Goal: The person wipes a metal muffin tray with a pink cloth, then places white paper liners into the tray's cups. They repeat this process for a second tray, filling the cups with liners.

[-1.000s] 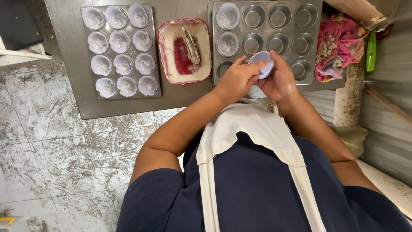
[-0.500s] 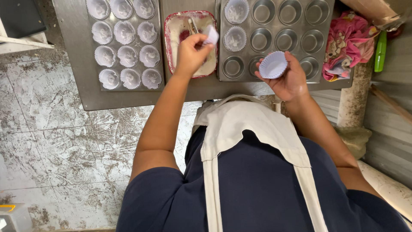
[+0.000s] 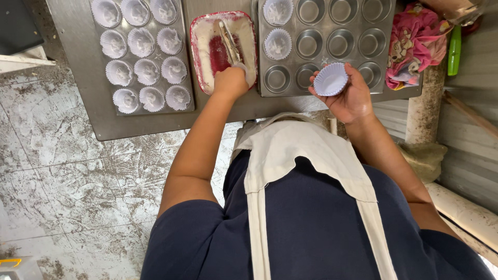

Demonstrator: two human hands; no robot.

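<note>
My right hand (image 3: 348, 96) holds a white pleated paper cupcake liner (image 3: 330, 79) just in front of a metal muffin tin (image 3: 327, 44), which has two liners in its left column. My left hand (image 3: 231, 80) grips the handle of a spoon (image 3: 228, 40) that rests in a red tray (image 3: 199, 49) of whitish batter. To the left lies a second muffin tin (image 3: 140, 57) with a paper liner in every cup.
Everything sits on a grey metal table (image 3: 78, 67). A pink cloth (image 3: 415, 44) lies at the table's right end, with a green object (image 3: 454, 49) beside it. A worn marbled floor (image 3: 67, 171) is below. I wear a cream apron (image 3: 290, 155) over dark blue.
My hands were together on the liner; they have parted. The left hand reached to the batter tray and took the spoon. The right hand keeps the liner, now cup-side up.
</note>
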